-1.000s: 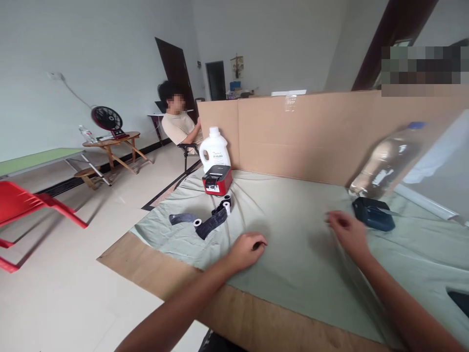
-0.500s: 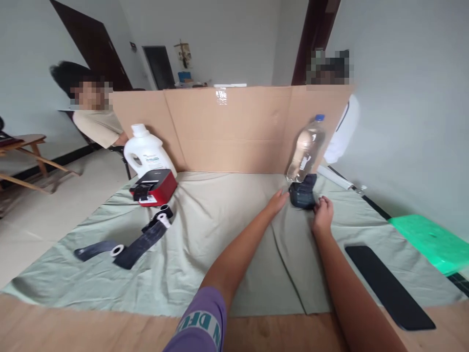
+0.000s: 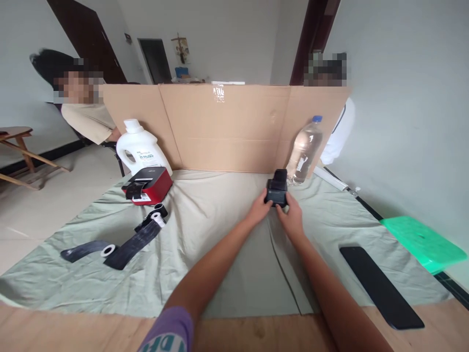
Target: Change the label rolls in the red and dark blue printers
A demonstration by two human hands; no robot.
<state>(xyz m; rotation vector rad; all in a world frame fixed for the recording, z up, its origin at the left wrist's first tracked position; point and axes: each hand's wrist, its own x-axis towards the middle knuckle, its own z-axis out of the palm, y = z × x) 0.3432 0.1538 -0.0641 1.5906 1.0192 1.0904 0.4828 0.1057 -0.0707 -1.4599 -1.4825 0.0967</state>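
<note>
Head view. We see both hands meeting on a small black device point(image 3: 276, 190) held just above the pale green cloth point(image 3: 220, 234), toward the far middle of the table. The left hand point(image 3: 259, 210) closes on the device's left side and the right hand point(image 3: 292, 217) on its near right corner — the fingers curl around the body, so the device sits between the two grips rather than beneath them. Its upper part stands up, tilted slightly toward the far side; we cannot tell whether its base touches the cloth.

Just beyond and to the right of the device stands a clear plastic bottle point(image 3: 304, 151) with a blue cap, close to the cardboard screen point(image 3: 227, 127) that runs across the far edge of the table. At far left stand a white jug point(image 3: 139, 149) and, just in front of it, a red-and-black printer point(image 3: 148, 185). Nearer, on the left of the cloth, lie dark strips with white roll cores point(image 3: 124, 242). On the near right a flat black slab point(image 3: 381, 286) lies on the cloth, well apart from the hands, and a green stool top point(image 3: 421, 242) shows beyond the table's right edge.

Two other people are partly in view behind the screen — one seated person point(image 3: 88, 117) at far left, and a white sleeve point(image 3: 339, 132) at far right.
</note>
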